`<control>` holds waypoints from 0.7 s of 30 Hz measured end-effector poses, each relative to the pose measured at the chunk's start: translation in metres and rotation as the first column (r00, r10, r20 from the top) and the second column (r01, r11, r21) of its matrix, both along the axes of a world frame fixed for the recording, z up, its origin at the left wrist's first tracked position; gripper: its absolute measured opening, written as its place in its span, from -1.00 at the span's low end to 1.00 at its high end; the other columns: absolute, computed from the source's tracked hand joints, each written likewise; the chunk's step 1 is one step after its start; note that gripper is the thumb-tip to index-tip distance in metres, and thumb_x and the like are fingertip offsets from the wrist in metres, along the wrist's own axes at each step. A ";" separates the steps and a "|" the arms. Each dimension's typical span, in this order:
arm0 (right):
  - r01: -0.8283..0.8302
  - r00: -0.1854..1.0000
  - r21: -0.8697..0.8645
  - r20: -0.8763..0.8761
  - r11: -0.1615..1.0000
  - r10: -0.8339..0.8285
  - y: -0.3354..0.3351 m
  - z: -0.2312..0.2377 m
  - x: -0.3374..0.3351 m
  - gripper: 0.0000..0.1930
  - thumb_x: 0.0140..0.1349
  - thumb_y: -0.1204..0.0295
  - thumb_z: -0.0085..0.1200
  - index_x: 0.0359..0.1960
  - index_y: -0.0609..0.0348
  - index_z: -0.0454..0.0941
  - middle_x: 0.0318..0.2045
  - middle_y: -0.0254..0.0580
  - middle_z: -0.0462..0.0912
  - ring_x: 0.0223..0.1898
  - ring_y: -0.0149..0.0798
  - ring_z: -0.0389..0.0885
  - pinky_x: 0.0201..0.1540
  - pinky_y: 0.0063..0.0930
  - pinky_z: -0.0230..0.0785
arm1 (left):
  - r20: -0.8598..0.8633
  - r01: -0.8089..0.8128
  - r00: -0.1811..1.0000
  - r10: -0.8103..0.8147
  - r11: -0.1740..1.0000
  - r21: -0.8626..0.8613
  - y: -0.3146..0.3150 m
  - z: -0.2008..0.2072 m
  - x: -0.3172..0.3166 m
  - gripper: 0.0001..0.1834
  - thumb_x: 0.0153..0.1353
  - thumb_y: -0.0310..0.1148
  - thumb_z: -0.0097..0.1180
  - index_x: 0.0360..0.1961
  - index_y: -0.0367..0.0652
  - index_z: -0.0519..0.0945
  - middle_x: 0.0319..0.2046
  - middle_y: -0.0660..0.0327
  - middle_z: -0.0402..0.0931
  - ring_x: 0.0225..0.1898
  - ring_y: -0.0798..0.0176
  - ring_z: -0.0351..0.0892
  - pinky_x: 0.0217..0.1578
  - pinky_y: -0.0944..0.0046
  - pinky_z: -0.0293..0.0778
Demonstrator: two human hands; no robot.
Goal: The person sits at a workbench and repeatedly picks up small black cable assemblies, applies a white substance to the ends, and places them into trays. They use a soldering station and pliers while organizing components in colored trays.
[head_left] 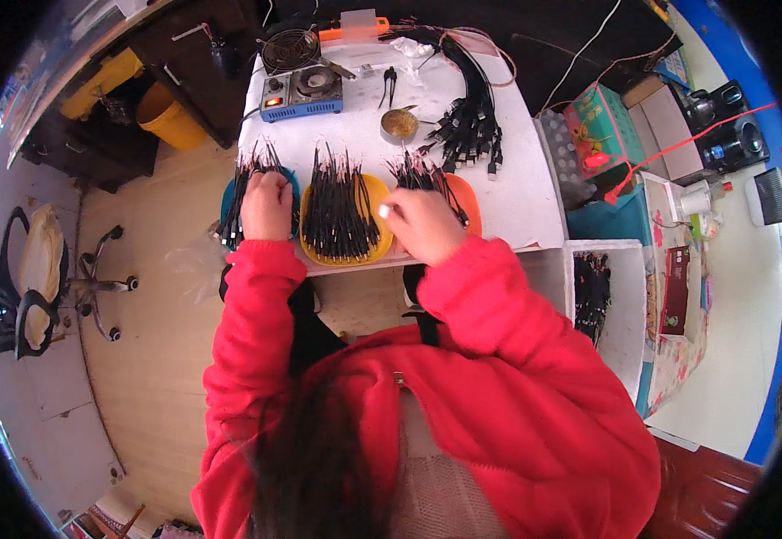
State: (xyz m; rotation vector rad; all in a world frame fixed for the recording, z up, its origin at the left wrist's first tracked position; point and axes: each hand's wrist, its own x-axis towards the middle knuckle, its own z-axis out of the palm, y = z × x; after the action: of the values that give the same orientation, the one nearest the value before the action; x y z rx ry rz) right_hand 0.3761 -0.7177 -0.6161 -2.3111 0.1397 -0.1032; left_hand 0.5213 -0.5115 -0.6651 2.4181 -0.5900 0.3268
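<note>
Three plastic trays stand in a row along the table's near edge, each holding short black cables with stripped wire ends pointing away from me. My left hand [266,207] is over the teal tray [295,198], its fingers curled down among the cables [240,193]. My right hand [424,225] is at the orange tray [468,203], thumb and fingers drawn together beside its cables [418,172]. Whatever either hand's fingertips hold is hidden. Between my hands sits the yellow tray [379,193], with a thick bundle of black cables [341,211] fanned in it.
Farther back on the white table [530,198] are a blue solder pot unit [301,106], a small fan [290,51], a round tin [399,127] and a large bundle of black cables with plugs [472,126]. At right, a white bin [629,305] holds more dark cables.
</note>
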 end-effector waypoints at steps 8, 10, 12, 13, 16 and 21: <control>0.141 0.979 -0.322 -0.097 0.936 -0.180 0.020 -0.048 0.068 -0.75 0.13 0.41 -0.05 -0.53 0.35 0.60 -0.65 0.11 0.59 -0.50 0.13 0.62 -0.25 -0.13 0.50 | -0.215 -0.012 0.868 -0.448 0.413 -0.911 0.025 0.059 -0.056 -0.92 0.33 -0.58 -0.12 -0.19 -0.26 0.40 -0.35 0.12 0.56 -0.49 0.46 0.41 -0.49 0.49 0.31; 0.115 0.990 -0.416 -0.028 0.902 -0.139 0.017 -0.049 0.065 -0.72 0.15 0.42 -0.08 -0.60 0.33 0.59 -0.69 0.02 0.59 -0.62 -0.02 0.63 -0.37 -0.20 0.52 | -0.329 -0.162 0.759 -0.562 0.327 -0.931 0.025 0.064 -0.078 -0.92 0.35 -0.50 -0.12 -0.19 -0.24 0.41 -0.46 0.12 0.54 -0.64 0.51 0.25 -0.61 0.53 0.14; 0.101 0.980 -0.288 -0.139 0.952 -0.146 0.012 -0.044 0.062 -0.73 0.14 0.39 -0.02 -0.56 0.34 0.61 -0.61 0.10 0.61 -0.51 0.04 0.64 -0.30 -0.15 0.52 | -0.378 -0.258 0.659 -0.650 0.277 -0.926 0.023 0.065 -0.095 -0.88 0.37 -0.44 -0.12 -0.16 -0.22 0.44 -0.55 0.14 0.50 -0.71 0.53 0.12 -0.67 0.54 0.04; 0.101 0.964 -0.230 -0.218 0.968 -0.152 0.011 -0.040 0.059 -0.74 0.14 0.37 0.01 -0.54 0.34 0.62 -0.56 0.14 0.62 -0.45 0.08 0.65 -0.26 -0.13 0.51 | -0.406 -0.279 0.637 -0.655 0.295 -0.914 0.022 0.065 -0.104 -0.86 0.38 -0.42 -0.13 -0.16 -0.21 0.45 -0.59 0.16 0.49 -0.72 0.54 0.10 -0.68 0.54 0.01; 0.205 0.960 0.069 -0.211 0.976 -0.186 0.012 -0.016 0.043 -0.69 0.20 0.35 0.03 -0.62 0.32 0.56 -0.69 -0.04 0.59 -0.66 -0.17 0.61 -0.47 -0.33 0.47 | -0.407 -0.327 0.588 -0.699 0.254 -0.910 0.021 0.067 -0.123 -0.85 0.39 -0.39 -0.12 -0.16 -0.22 0.46 -0.60 0.18 0.49 -0.74 0.54 0.10 -0.69 0.55 -0.01; 0.066 0.976 0.356 0.169 0.932 -0.134 0.045 0.034 -0.024 -0.77 0.21 0.35 0.14 -0.47 0.30 0.50 -0.73 -0.18 0.51 -0.70 -0.36 0.48 -0.59 -0.40 0.29 | -0.334 -0.245 0.653 -0.679 0.228 -0.942 0.021 0.075 -0.147 -0.86 0.38 -0.43 -0.10 -0.16 -0.23 0.48 -0.40 0.12 0.57 -0.53 0.44 0.41 -0.53 0.52 0.31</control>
State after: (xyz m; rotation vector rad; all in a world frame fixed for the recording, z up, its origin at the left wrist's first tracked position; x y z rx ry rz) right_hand 0.3519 -0.6727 -0.5821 -1.9267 0.1645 -0.3264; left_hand 0.3744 -0.4907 -0.5898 0.9439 -0.2186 -0.3832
